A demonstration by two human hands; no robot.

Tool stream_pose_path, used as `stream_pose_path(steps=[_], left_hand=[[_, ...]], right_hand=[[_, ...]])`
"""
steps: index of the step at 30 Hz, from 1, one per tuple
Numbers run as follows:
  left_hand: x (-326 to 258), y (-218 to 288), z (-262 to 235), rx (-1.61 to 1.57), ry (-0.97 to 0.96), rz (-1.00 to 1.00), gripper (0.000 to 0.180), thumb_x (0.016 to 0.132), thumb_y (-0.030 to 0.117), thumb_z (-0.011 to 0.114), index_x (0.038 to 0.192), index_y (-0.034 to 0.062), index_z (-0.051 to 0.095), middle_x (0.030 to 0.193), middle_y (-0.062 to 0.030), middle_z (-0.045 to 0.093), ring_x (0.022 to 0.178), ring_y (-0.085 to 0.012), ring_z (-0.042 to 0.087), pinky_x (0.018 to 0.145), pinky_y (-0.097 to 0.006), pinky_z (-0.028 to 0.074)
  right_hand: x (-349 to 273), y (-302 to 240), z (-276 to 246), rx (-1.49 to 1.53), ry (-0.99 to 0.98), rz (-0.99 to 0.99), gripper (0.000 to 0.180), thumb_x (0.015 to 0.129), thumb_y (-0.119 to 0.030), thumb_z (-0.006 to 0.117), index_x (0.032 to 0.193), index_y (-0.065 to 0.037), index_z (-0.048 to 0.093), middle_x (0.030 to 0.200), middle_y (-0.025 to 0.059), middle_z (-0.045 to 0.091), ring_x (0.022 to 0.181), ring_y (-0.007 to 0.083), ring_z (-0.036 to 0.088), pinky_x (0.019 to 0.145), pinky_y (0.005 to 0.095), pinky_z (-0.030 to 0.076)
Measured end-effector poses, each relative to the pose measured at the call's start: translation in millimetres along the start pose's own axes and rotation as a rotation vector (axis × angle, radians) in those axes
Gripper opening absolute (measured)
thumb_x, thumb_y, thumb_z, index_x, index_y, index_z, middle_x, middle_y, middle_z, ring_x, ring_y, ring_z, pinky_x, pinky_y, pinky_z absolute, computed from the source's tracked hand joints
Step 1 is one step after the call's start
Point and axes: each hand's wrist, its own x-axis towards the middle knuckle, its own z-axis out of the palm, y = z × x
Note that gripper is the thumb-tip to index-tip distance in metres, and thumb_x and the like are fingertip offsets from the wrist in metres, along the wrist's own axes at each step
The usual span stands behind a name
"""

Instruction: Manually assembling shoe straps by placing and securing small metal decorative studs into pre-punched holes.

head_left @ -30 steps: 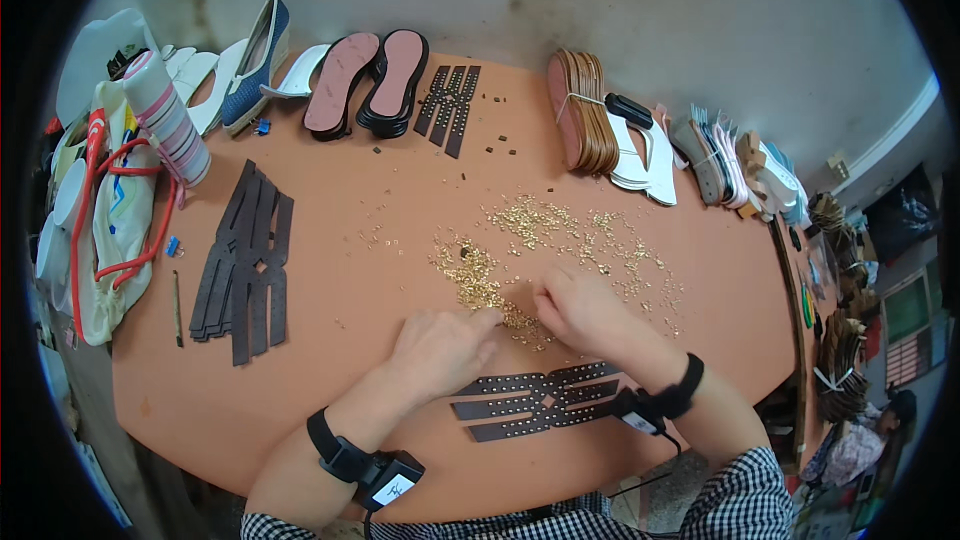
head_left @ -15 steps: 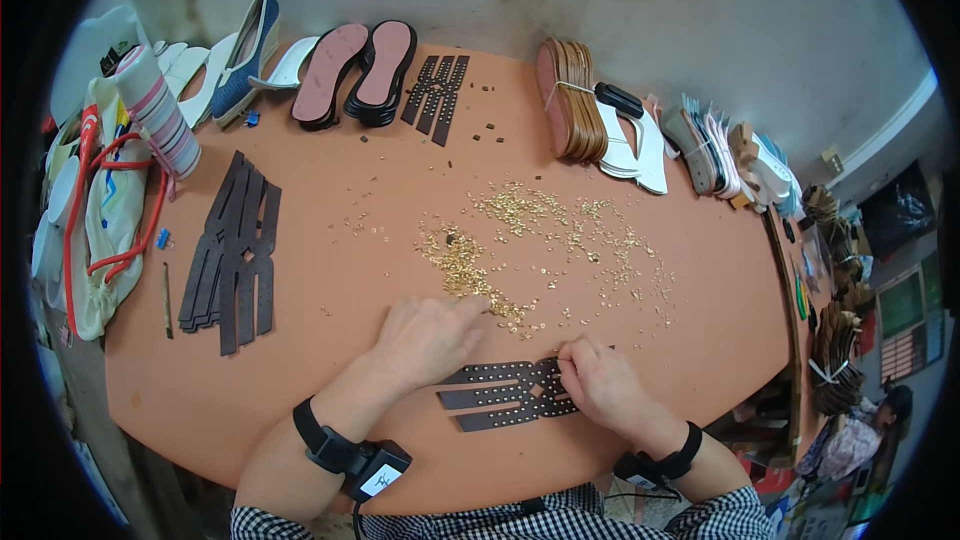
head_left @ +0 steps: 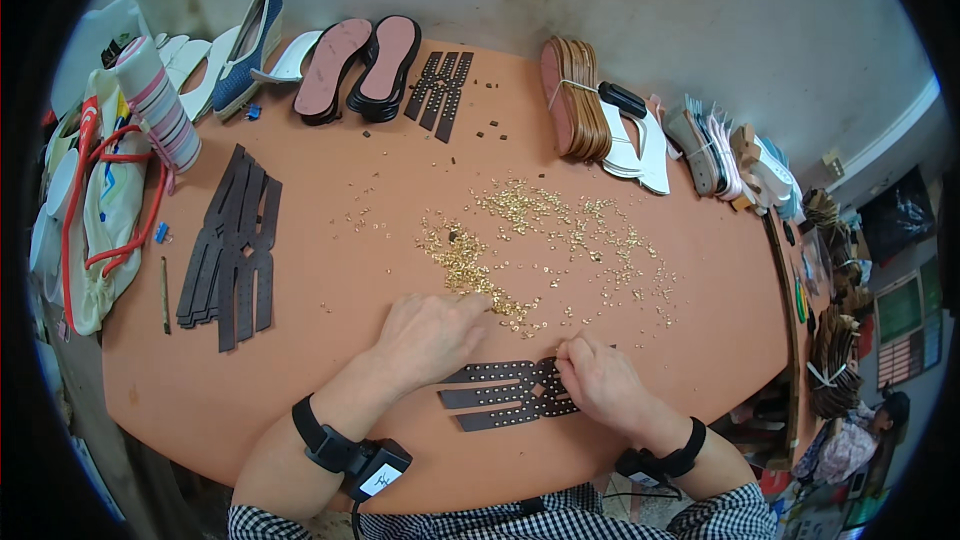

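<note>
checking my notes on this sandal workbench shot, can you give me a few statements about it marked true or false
1. The right hand rests on the dark studded strap piece near the table's front edge. True.
2. The left hand grips the striped roll. False: its fingers reach into the gold studs scattered mid-table; the striped roll stands untouched at the far left.
3. A stack of dark straps lies to the left of both hands. True.
4. The table is green. False: it is orange-brown.
5. Two pinkish shoe soles lie at the table's far edge. True.
</note>
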Motion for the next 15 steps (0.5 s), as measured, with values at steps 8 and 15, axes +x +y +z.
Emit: stream_pose_path(steps=[8, 15], left_hand=[[1.0, -1.0, 2.4, 0.046, -0.019, -0.001, 0.031, 0.078, 0.023, 0.06, 0.107, 0.0107, 0.061, 0.086, -0.0121, 0.066, 0.075, -0.0301, 0.064, 0.065, -0.041, 0.05], [0.8, -0.8, 1.9, -0.002, 0.006, 0.021, 0.024, 0.081, 0.023, 0.057, 0.102, 0.0112, 0.059, 0.084, -0.012, 0.066, 0.072, -0.0313, 0.063, 0.062, -0.043, 0.05]], right_hand=[[25.3, 2.6, -23.1, 0.199, -0.294, 0.198, 0.012, 0.083, -0.011, 0.058, 0.088, -0.003, 0.051, 0.085, 0.0173, 0.058, 0.077, 0.0376, 0.058, 0.068, 0.0442, 0.046], [29.9, 9.6, -21.4, 0.178, -0.31, 0.136, 0.012, 0.08, -0.01, 0.06, 0.084, -0.002, 0.053, 0.077, 0.0134, 0.058, 0.071, 0.0302, 0.059, 0.063, 0.0375, 0.046]])
